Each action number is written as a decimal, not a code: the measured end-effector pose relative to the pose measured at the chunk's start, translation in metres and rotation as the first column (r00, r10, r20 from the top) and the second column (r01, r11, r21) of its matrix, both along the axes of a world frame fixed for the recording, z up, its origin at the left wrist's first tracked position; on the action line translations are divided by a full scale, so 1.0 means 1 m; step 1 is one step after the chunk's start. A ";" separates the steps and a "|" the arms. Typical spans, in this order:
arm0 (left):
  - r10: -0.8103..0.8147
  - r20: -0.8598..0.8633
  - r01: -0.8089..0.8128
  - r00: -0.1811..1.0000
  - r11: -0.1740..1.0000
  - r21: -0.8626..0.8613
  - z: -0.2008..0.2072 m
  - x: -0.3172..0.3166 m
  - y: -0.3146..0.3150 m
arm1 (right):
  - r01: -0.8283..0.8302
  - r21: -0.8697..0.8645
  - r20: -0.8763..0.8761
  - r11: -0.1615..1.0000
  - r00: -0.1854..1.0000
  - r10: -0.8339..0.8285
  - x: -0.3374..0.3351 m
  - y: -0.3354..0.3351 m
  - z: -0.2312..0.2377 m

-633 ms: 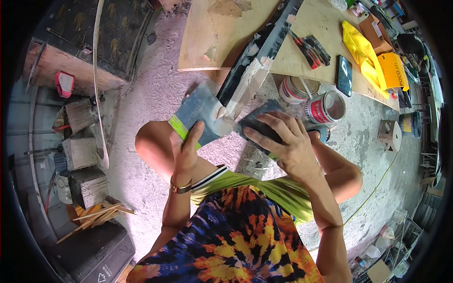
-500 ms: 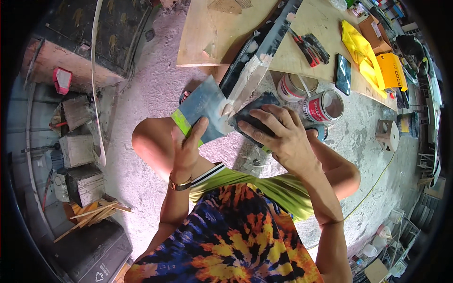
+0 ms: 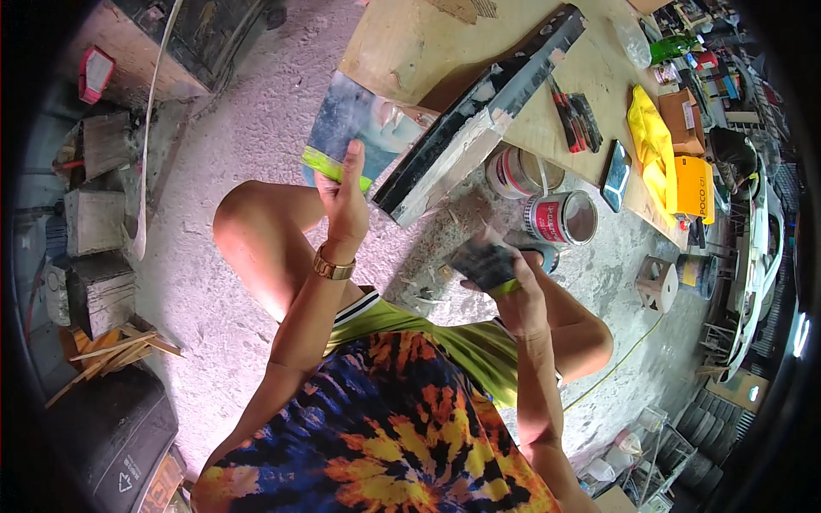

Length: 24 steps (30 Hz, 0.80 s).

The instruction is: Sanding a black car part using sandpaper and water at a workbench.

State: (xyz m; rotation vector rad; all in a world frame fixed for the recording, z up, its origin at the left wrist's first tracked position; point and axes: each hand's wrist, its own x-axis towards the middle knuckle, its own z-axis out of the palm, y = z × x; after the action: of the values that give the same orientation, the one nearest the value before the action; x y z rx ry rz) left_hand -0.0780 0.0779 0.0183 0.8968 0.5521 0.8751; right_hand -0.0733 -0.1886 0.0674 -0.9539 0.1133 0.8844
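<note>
My left hand [image 3: 346, 205] is closed on a wide filler spreader [image 3: 342, 115] with a lime-green edge; a pale smear of filler lies on its grey-blue blade. Lower and to the right, my right hand [image 3: 528, 303] grips a second spreader [image 3: 486, 263], dark-bladed with a green edge and somewhat blurred by motion. Between and beyond the hands, a long black bar [image 3: 513, 77] slants off the plywood table toward me. Pale grey filler [image 3: 453, 162] coats its side near the close end. Neither spreader appears to touch the bar's filler-coated side.
Two open cans [image 3: 556, 221] [image 3: 506, 178] stand on the floor below the plywood table [image 3: 402, 51]. On the table lie red-and-black cutters [image 3: 566, 120], a phone [image 3: 615, 175], a yellow cloth [image 3: 650, 132] and a yellow box [image 3: 694, 188]. Wood offcuts [image 3: 111, 355] lie at left.
My hands have moved apart: the right spreader has swung down toward my right knee, the left one up beside the bar. The whole view has shifted, and more of the bar's near end shows.
</note>
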 end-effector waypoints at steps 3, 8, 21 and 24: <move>-0.031 0.026 0.030 0.999 0.998 0.053 -0.010 0.001 -0.005 | 0.045 -0.574 0.726 0.818 0.489 0.483 0.008 0.021 0.015; -0.012 0.082 0.007 0.997 0.998 0.066 -0.008 0.012 -0.014 | 0.412 -0.712 0.653 0.568 0.090 0.752 0.000 0.059 0.028; -0.087 0.114 0.071 0.990 0.988 0.137 0.009 0.014 -0.014 | 0.288 -0.702 0.622 0.652 -0.199 0.757 0.059 0.058 0.004; -0.103 0.117 0.087 0.988 0.988 0.131 0.006 0.015 -0.012 | 0.310 -0.679 0.595 0.665 -0.297 0.747 0.061 0.064 0.008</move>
State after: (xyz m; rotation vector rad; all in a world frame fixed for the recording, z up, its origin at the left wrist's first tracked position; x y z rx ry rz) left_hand -0.0630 0.0663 0.0238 0.9677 0.3470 0.8794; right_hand -0.0120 -0.1244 0.0754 -2.3057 -1.5469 0.0485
